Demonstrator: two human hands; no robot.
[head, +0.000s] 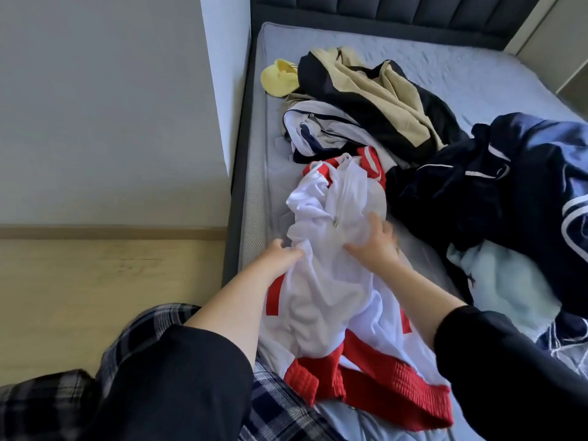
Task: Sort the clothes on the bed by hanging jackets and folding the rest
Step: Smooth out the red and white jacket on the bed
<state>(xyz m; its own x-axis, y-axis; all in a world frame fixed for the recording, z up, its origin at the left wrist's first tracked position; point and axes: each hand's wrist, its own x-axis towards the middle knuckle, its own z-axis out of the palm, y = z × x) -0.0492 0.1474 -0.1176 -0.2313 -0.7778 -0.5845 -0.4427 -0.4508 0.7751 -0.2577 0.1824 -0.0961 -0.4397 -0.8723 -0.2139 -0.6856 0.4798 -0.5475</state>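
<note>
A white zip jacket with red trim (331, 281) lies crumpled on the near left part of the bed (477, 68). My left hand (280, 256) grips a bunch of its white fabric at the left edge. My right hand (375, 243) rests on the jacket's front just right of the zip, fingers spread and slightly blurred. Behind it lie a white and navy garment (315, 132), a beige and black jacket (381, 97) and a yellow piece (280, 78). A navy garment with white stripes (509, 183) and a pale blue one (502, 278) are piled at the right.
The dark padded headboard (397, 11) runs along the far end. A grey wall (105, 106) and wooden floor (105, 281) lie left of the bed frame. My plaid trouser legs (280, 405) are at the bed's near edge.
</note>
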